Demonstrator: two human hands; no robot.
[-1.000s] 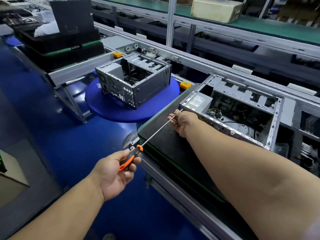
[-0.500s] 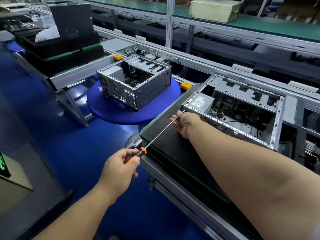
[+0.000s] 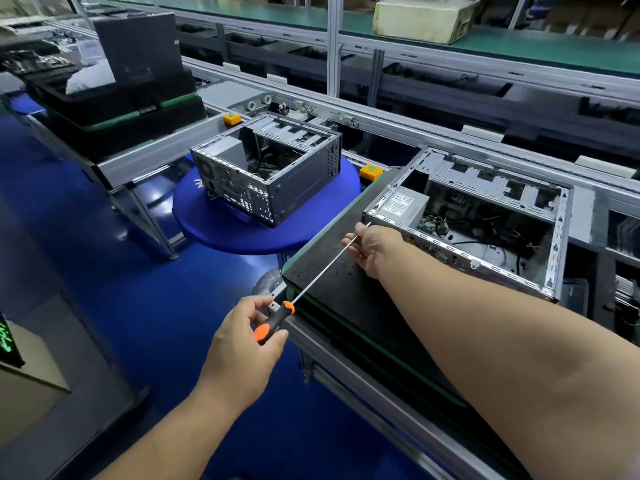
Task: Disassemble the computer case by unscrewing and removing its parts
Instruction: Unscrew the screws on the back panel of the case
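An open grey computer case [image 3: 485, 216] lies on its side on a black mat [image 3: 332, 271], its power supply [image 3: 401, 204] at the near left corner. My left hand [image 3: 242, 344] grips the orange and black handle of a long screwdriver [image 3: 273, 323]. The thin shaft runs up to the right, and its tip sits at the case's near left corner. My right hand [image 3: 374, 247] pinches the shaft close to the tip, right beside the case's rear edge.
A second open case [image 3: 266, 174] stands on a round blue table [image 3: 214, 230] to the left. Black trays [image 3: 114, 105] are stacked at the far left. A conveyor rail [image 3: 415, 126] runs behind both cases, with a cardboard box [image 3: 422, 15] on the green shelf above.
My left hand has shifted its hold on the handle, so more of the orange and black grip shows. The right hand and the tip stay at the case corner.
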